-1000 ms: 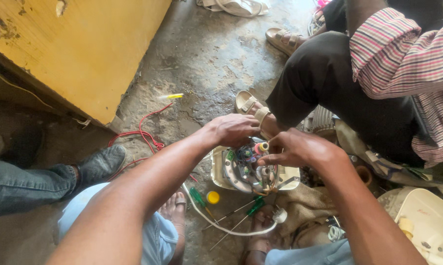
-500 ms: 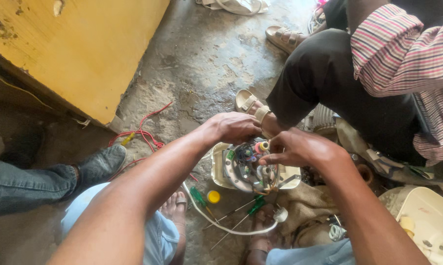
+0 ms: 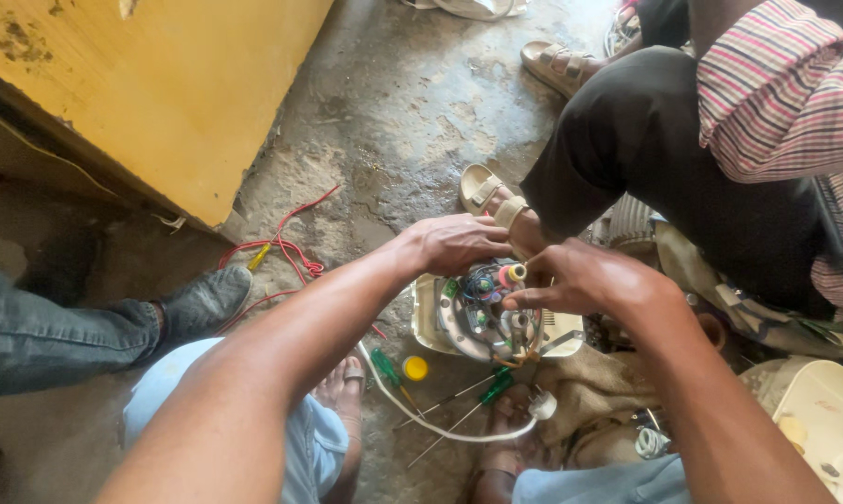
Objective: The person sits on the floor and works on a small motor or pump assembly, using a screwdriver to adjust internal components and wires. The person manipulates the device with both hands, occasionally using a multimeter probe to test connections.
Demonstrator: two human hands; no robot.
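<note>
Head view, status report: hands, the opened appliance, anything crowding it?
Both hands, left and right, on opened appliance, fingers in the wiring. Grip unclear. Green screwdrivers and white cord lie beside it.

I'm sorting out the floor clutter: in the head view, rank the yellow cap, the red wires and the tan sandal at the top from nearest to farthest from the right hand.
From the right hand:
1. Yellow cap, on the floor down-left of the hand.
2. Red wires, farther left, near the yellow cabinet.
3. Tan sandal, at the top edge.
The last two are fairly close in distance.
</note>
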